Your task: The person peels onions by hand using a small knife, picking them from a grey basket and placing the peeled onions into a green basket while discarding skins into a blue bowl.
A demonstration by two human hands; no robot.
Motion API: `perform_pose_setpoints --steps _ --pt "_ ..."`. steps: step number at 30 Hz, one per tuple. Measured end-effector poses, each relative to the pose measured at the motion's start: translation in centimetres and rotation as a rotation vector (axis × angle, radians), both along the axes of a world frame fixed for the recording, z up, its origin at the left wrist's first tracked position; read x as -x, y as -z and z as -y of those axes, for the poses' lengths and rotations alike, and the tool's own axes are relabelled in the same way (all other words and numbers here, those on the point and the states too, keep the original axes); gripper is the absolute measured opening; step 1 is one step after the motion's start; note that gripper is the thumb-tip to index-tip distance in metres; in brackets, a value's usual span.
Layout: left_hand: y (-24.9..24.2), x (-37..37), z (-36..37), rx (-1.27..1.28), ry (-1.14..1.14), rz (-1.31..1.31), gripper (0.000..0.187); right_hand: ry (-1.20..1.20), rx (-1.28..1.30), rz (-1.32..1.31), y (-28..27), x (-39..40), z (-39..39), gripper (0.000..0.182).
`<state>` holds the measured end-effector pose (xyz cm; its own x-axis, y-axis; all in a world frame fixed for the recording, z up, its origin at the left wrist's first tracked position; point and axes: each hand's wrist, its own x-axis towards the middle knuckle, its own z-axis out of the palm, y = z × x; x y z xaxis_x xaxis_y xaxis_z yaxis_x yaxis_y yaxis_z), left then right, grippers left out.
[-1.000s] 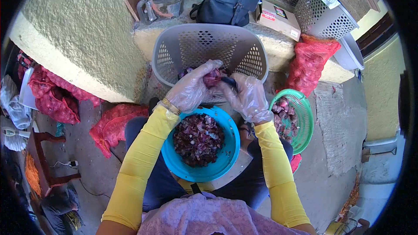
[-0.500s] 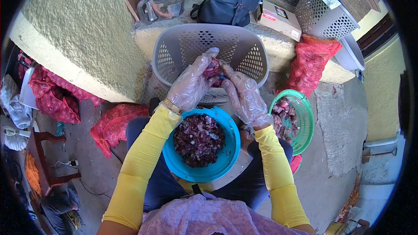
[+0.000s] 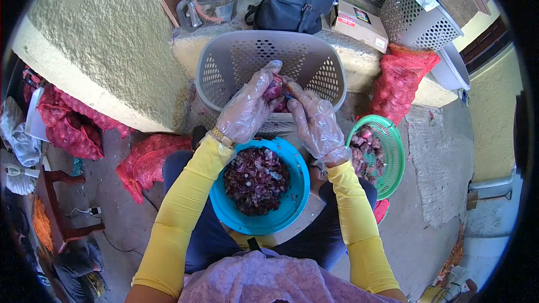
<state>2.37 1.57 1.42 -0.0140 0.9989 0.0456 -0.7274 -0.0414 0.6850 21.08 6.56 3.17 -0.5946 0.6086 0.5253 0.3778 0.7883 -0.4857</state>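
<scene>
My left hand (image 3: 247,109), in a clear plastic glove with a gold watch at the wrist, is closed around a red onion (image 3: 273,88) above the front rim of the grey perforated basket (image 3: 209,78). My right hand (image 3: 317,120), also gloved, is closed against the onion's right side. Between its thumb and fingers shows a bit of blue, seemingly a small knife (image 3: 288,97); the glove hides most of it. Below the hands, a blue basin (image 3: 300,191) holds a heap of purple onion skins (image 3: 256,180). By my right wrist stands a green basket (image 3: 397,157) with red onions (image 3: 368,151).
Red mesh sacks of onions stand at right (image 3: 401,87) and lie at left (image 3: 149,160). On the ledge behind are a black backpack (image 3: 295,0), a cardboard box (image 3: 359,25) and a clear bucket (image 3: 216,0). A wooden stool (image 3: 56,207) lies at far left.
The onion has turned slightly in my left hand. My right fingers have shifted a little against it, and less of the blue piece shows. Everything else stays put.
</scene>
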Motion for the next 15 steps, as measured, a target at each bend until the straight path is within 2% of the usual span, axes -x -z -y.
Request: perform_pose_setpoints --steps 4,6,11,13,15 --pt "0.0 -0.1 0.0 0.02 -0.041 -0.047 0.048 0.0 0.072 -0.024 -0.2 0.1 0.0 0.042" --pt "0.2 0.1 -0.1 -0.003 -0.016 -0.085 0.048 -0.07 0.215 -0.029 -0.8 -0.1 -0.2 0.043" --pt "0.2 0.0 0.2 0.0 -0.019 -0.209 0.049 -0.116 0.248 -0.004 -1.3 -0.6 -0.4 0.043" --pt "0.2 -0.1 0.2 -0.008 -0.11 -0.414 0.057 -0.115 0.238 0.015 -1.5 -0.7 -0.5 0.043" --pt "-0.2 -0.1 0.4 0.0 -0.095 -0.396 0.058 -0.119 0.249 0.053 -1.6 -0.9 -0.5 0.044"
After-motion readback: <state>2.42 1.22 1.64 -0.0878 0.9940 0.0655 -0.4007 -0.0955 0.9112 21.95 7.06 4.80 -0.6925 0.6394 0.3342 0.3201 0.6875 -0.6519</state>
